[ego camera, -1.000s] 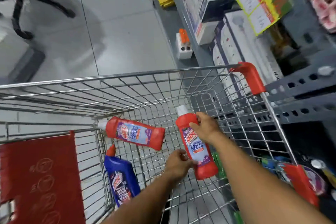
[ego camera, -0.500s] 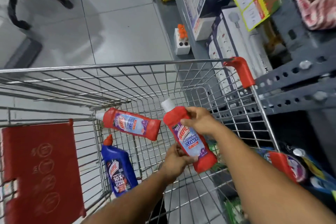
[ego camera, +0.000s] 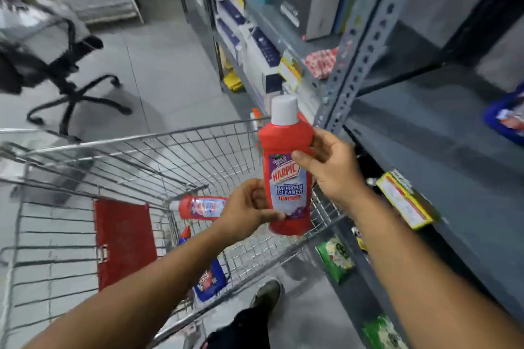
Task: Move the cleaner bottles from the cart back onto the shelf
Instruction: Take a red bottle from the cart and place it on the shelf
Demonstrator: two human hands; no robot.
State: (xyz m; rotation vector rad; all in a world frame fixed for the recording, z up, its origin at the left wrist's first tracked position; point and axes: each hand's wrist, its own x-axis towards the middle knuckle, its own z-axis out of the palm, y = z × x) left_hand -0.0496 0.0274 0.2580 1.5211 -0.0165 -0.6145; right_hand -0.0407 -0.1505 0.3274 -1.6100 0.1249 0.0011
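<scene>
Three cleaner bottles show: one red bottle [ego camera: 287,170] held upright above the wire cart [ego camera: 119,167], a second red bottle [ego camera: 200,207] lying on its side in the cart's basket, and a blue bottle [ego camera: 211,278] lower in the basket, partly hidden behind the left forearm. The left hand [ego camera: 249,207] curls around the held bottle's lower part, thumb across the front near its base; the right hand [ego camera: 331,167] closes on its upper right side, thumb pressed on the label. The held bottle is glossy plastic with a white cap and a printed label reading bathroom cleaner. It sits just beside the grey metal shelf [ego camera: 425,156], whose perforated upright post [ego camera: 354,45] stands close behind it. The cart has thin steel wires and a red plastic flap [ego camera: 124,241]. A black office chair [ego camera: 59,71] stands on the tiled floor [ego camera: 170,65], well apart.
</scene>
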